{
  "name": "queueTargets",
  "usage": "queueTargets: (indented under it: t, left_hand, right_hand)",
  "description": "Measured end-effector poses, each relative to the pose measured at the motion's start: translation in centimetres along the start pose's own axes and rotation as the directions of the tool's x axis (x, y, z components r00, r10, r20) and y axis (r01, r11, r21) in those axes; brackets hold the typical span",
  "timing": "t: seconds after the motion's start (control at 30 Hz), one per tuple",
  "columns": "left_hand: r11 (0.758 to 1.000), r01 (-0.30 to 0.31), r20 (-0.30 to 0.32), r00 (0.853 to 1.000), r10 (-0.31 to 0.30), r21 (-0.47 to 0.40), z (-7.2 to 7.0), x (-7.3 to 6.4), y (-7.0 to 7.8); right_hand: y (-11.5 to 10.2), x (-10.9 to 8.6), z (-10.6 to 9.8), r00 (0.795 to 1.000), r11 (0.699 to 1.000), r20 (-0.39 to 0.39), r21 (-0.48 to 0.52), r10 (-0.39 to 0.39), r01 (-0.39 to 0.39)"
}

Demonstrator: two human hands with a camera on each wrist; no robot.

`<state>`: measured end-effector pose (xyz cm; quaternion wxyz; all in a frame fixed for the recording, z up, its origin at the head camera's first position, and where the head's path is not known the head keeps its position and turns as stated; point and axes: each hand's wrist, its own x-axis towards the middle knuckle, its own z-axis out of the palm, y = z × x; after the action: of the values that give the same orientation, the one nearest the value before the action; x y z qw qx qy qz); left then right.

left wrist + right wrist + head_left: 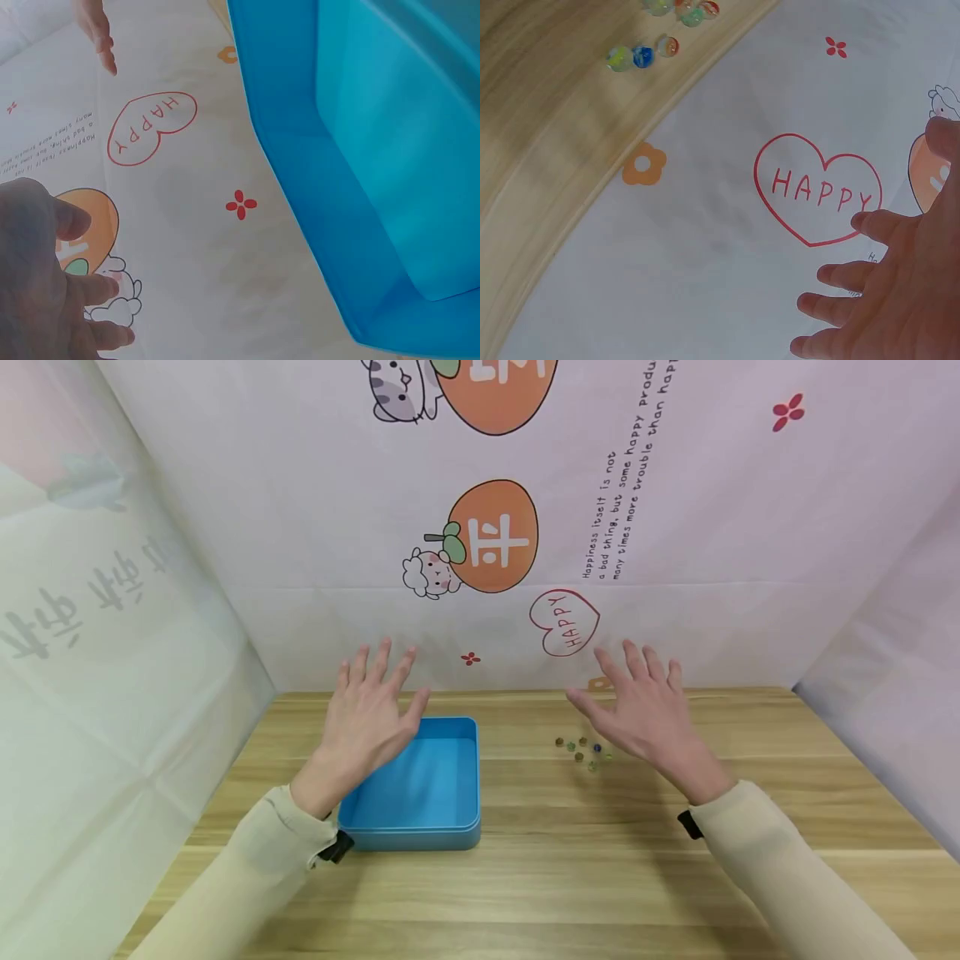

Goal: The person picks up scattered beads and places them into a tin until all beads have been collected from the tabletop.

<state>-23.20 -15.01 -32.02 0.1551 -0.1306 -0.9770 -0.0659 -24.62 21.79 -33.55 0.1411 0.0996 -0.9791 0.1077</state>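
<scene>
My left hand (pixel 366 718) hovers over the left side of a blue rectangular box (pixel 420 841), fingers spread and holding nothing. The box has no lid on it, and its visible floor is bare; hand and wrist hide its left part. My right hand (pixel 647 714) is held in the air with fingers apart, just right of a small group of glass marbles (pixel 579 757) on the table. Up close in the right wrist view, a blue marble (pixel 643 57) sits between a yellow-green marble (pixel 619 59) and a red-and-clear marble (pixel 668 46).
The wood-grain table (pixel 540 893) ends at a white cloth backdrop (pixel 712 610) printed with orange fruit, small animals and a red heart (pixel 565 623). Another white cloth (pixel 97 677) hangs along the left side, and pale cloth borders the right.
</scene>
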Motion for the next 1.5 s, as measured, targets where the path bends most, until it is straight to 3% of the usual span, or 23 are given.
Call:
queueTargets:
  t: [0.8,1.5]
  left_hand:
    - [0.999,-0.043,-0.060,0.997,0.041,-0.028,-0.5,-2.3,0.8]
    - [0.996,-0.066,-0.073,0.995,0.062,-0.060,-0.9,-4.6,1.6]
  right_hand:
    - [-0.5,-2.3,-0.3,0.999,0.999,-0.033,0.001,-0.041,0.041]
    - [-0.8,-4.6,-0.5,0.995,0.997,-0.071,0.006,-0.073,0.073]
